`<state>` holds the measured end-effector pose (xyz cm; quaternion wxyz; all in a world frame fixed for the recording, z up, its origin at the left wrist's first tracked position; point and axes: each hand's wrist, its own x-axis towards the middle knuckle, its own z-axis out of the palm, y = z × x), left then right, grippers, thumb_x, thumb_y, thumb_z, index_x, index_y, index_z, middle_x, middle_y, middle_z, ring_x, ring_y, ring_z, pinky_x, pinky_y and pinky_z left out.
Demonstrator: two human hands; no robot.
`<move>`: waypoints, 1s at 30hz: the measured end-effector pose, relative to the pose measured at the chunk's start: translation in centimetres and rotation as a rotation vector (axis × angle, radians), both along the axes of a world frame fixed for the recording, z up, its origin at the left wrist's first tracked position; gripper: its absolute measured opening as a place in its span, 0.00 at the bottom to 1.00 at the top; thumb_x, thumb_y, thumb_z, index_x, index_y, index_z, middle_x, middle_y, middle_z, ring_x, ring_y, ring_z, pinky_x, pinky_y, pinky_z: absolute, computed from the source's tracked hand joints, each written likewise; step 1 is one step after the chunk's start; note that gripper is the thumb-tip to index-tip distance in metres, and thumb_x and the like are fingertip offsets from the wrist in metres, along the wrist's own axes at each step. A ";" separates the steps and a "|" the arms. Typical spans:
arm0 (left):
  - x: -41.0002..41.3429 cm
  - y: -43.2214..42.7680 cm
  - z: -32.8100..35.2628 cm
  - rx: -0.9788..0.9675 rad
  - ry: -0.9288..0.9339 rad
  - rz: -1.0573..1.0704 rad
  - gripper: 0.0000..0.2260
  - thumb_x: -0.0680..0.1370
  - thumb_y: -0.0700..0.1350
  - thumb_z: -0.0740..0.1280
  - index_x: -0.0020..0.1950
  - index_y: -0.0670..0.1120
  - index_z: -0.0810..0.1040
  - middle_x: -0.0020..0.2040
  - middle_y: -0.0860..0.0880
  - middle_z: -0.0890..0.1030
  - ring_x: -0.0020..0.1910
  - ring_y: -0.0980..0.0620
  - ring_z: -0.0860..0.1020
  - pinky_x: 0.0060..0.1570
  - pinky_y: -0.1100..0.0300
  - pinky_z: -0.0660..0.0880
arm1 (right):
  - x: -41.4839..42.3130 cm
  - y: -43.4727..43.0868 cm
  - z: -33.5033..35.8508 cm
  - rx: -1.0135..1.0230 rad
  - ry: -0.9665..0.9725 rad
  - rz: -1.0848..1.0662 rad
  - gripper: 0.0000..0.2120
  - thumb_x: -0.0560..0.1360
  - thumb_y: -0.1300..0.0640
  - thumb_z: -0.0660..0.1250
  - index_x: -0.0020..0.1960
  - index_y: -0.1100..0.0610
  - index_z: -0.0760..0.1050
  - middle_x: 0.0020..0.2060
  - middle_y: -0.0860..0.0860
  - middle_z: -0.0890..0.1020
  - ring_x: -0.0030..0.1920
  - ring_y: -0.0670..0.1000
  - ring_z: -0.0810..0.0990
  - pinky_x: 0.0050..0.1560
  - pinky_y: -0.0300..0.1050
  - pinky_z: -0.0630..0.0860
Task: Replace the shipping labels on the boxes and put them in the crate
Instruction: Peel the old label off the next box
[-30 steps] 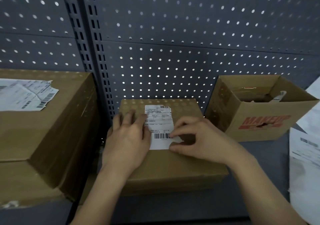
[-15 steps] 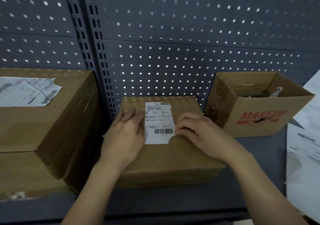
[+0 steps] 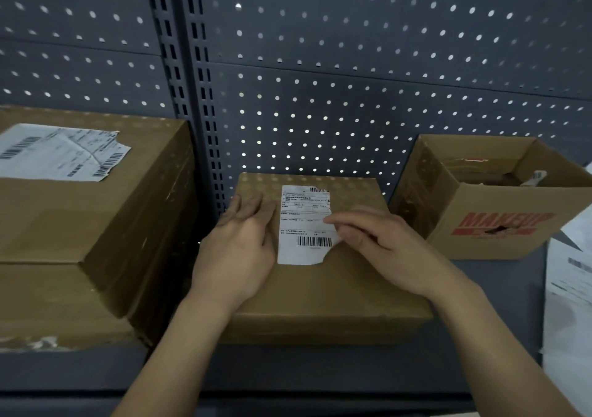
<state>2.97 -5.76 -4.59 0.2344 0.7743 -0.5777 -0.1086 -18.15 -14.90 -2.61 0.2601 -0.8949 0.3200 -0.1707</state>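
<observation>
1. Shipping label (image 3: pixel 304 224): one white label with a barcode lies flat on top of the middle box (image 3: pixel 320 288). Its lower right corner is torn away.
2. The right grip (image 3: pixel 384 246) lies over the label's right edge, with the fingers (image 3: pixel 339 219) reaching across the paper and the thumb tucked below them. I cannot tell whether it pinches the edge or only presses it.
3. The left grip (image 3: pixel 240 250) is spread flat, its fingers straight and together. It presses on the box top just left of the label.
4. The middle box is closed and sits on the grey shelf (image 3: pixel 320 368) in front of a perforated back panel (image 3: pixel 352 96).
5. On the left stands one larger closed box (image 3: pixel 80 218) on more cardboard. It carries one wrinkled label (image 3: pixel 57 152) with torn edges.
6. On the right stands one open box (image 3: pixel 496 234) with red "MAKEUP" print. It is close to the middle box but apart from it.
7. White printed sheets (image 3: pixel 570 288) lie at the far right edge, and I cannot count them.
8. That makes three boxes and two stuck labels in view.
</observation>
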 end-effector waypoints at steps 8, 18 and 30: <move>-0.1 0.0 0.1 -0.008 -0.022 0.008 0.23 0.83 0.46 0.55 0.78 0.56 0.63 0.79 0.53 0.60 0.80 0.49 0.53 0.75 0.50 0.59 | 0.2 -0.9 -0.5 0.051 -0.058 0.027 0.04 0.74 0.55 0.73 0.48 0.48 0.85 0.48 0.40 0.79 0.53 0.42 0.78 0.54 0.30 0.70; -0.2 0.2 0.4 0.012 -0.024 0.002 0.24 0.81 0.48 0.53 0.78 0.56 0.63 0.79 0.52 0.61 0.80 0.46 0.55 0.73 0.44 0.65 | 1.7 -1.1 -0.6 -0.123 0.021 -0.034 0.05 0.80 0.54 0.64 0.48 0.46 0.78 0.45 0.37 0.79 0.49 0.37 0.76 0.48 0.37 0.73; -0.1 0.3 0.9 0.005 -0.004 0.004 0.27 0.79 0.43 0.55 0.78 0.54 0.62 0.80 0.53 0.60 0.80 0.48 0.53 0.73 0.47 0.64 | 2.2 -1.2 -0.4 0.016 -0.069 -0.125 0.05 0.80 0.52 0.63 0.47 0.44 0.75 0.40 0.42 0.79 0.44 0.42 0.76 0.44 0.40 0.73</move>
